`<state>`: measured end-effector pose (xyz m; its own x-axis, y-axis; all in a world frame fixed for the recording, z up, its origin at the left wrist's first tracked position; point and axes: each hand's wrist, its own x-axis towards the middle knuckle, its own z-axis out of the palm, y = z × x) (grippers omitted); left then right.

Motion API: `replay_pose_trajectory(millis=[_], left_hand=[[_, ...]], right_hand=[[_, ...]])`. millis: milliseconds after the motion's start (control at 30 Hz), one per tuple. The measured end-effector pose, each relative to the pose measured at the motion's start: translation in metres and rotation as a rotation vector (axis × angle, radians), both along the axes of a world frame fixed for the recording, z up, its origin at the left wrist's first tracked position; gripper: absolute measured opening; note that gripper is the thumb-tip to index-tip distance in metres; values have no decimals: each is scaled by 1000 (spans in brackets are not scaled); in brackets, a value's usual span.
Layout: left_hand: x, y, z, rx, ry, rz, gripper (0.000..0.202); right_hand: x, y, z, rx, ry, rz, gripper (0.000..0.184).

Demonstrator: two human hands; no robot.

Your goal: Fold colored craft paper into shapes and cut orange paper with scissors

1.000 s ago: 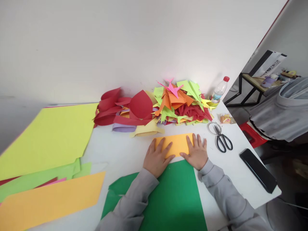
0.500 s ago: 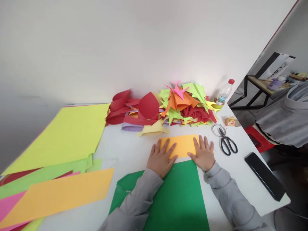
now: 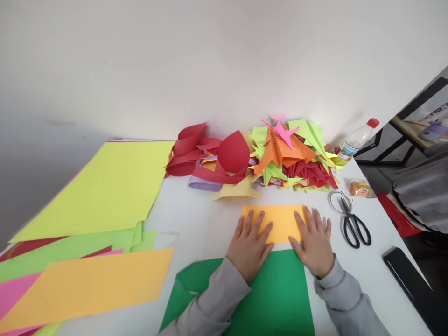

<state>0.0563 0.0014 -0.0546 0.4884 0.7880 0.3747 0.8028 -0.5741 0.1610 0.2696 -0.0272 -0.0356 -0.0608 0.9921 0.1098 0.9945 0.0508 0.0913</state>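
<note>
Both hands lie flat, fingers spread, with no grip closed: left hand (image 3: 251, 245) and right hand (image 3: 315, 240) press the orange paper (image 3: 280, 221) on the desk (image 3: 196, 224), hiding its lower corners. The green sheet (image 3: 276, 298) is cut off below. Scissors (image 3: 352, 221) lie near the right.

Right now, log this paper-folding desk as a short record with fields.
left hand: flat on the orange sheet, fingers spread
right hand: flat on the same sheet's right end
under wrists: green sheet
behind sheet: pile of folded paper shapes, red curled strips
right side: scissors, plastic bottle, black case
left side: yellow-green sheet, long orange sheet
</note>
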Motion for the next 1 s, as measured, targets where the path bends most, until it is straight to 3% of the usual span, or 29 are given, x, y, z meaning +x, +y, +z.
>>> replay_pose_trajectory(millis=[233,500,800,1000], left_hand=[[-4,-2,-1,-5,-25,2,46],[-6,-4,4,-39,-47,7,44],[-5,-7,-7,-70,-101,26,46],[-7,-5,-2,-66,-74,22,46]], right_hand=[[-1,0,4,-32,12,94,55],[1,0,2,-2,66,158,66],[-1,1,4,7,85,163,71],[-1,1,4,-13,65,151,72]])
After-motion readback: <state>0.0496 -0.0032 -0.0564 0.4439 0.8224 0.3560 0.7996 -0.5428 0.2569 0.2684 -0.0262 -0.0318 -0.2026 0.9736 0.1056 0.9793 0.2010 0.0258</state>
